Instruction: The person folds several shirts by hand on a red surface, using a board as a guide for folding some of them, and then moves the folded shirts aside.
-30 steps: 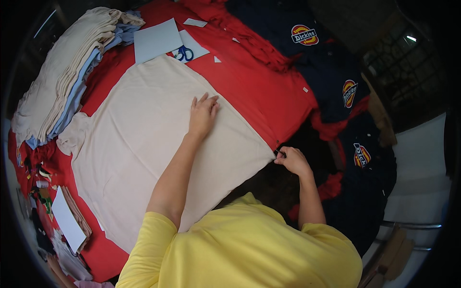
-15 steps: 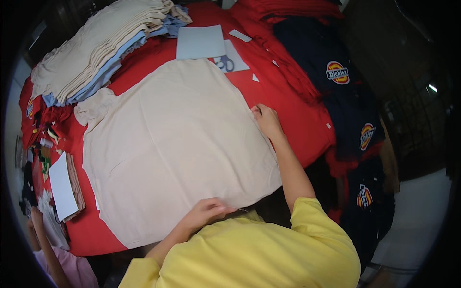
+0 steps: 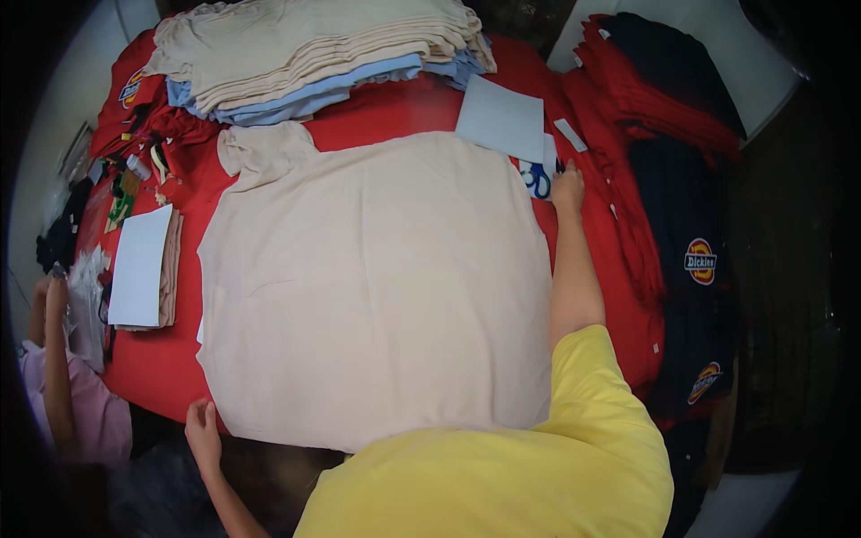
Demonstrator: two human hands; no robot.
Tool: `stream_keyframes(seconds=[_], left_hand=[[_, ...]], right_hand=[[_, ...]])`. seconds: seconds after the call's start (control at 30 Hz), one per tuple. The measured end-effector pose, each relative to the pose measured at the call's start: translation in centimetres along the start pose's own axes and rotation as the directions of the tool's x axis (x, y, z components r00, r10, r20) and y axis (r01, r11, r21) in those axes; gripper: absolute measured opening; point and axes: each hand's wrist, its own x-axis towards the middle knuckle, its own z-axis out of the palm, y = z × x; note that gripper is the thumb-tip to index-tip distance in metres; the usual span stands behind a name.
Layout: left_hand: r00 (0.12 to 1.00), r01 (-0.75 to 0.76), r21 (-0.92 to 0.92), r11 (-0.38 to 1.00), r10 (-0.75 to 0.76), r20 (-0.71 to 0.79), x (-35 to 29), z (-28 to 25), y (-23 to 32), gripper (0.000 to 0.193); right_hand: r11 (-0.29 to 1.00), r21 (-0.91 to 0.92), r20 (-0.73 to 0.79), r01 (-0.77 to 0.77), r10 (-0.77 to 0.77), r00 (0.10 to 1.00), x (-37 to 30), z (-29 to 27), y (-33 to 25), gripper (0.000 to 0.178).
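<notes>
A cream shirt (image 3: 377, 287) lies spread flat in front of me, its short sleeve (image 3: 269, 148) at the far left. My right hand (image 3: 567, 190) is stretched past the shirt's right side, fingers closed around a small dark object that I cannot make out. Close beside it, a pair of scissors with blue handles (image 3: 538, 181) rests on white paper. At the shirt's near left corner is my left hand (image 3: 204, 435), thumb and fingers apart, with nothing visible in it.
Folded cream and blue shirts (image 3: 314, 63) are stacked at the back. A grey-white sheet (image 3: 500, 115) touches the shirt's far edge. Dark garments with round badges (image 3: 686, 224) and red ones line the right. White card (image 3: 139, 269) tops folded cloth at left, near another person's hands (image 3: 52, 291).
My right hand has reached farther away, toward the scissors. My left hand has left the shirt's near hem and moved left to its corner. The view has shifted.
</notes>
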Motion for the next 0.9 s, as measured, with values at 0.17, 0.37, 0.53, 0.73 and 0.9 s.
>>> stream_keyframes(seconds=[0.17,0.37,0.53,0.73,0.9], left_hand=[[0.958,-0.048,0.156,0.987,0.089,-0.271,4.1,5.7,1.7,0.036],[0.892,-0.062,0.283,0.957,0.18,-0.414,5.8,8.0,-0.1,0.038],[0.883,-0.05,-0.062,0.997,0.015,-0.469,5.6,7.6,0.7,0.033],[0.902,0.059,-0.122,0.991,-0.106,-0.419,6.4,7.2,0.5,0.023],[0.775,-0.288,0.282,0.915,0.396,-0.492,8.3,7.7,7.8,0.023]], right_hand=[[0.976,-0.183,0.089,-0.116,0.134,0.987,0.9,3.1,-0.8,0.034],[0.994,-0.11,-0.157,-0.014,-0.004,0.988,-0.6,6.2,0.6,0.031],[0.993,-0.121,-0.136,-0.011,-0.005,0.991,-1.0,6.0,0.0,0.031],[0.945,-0.186,-0.207,0.27,-0.306,0.929,-0.5,6.3,-3.3,0.036],[0.883,-0.138,0.125,0.448,-0.434,0.892,1.8,6.7,-9.9,0.066]])
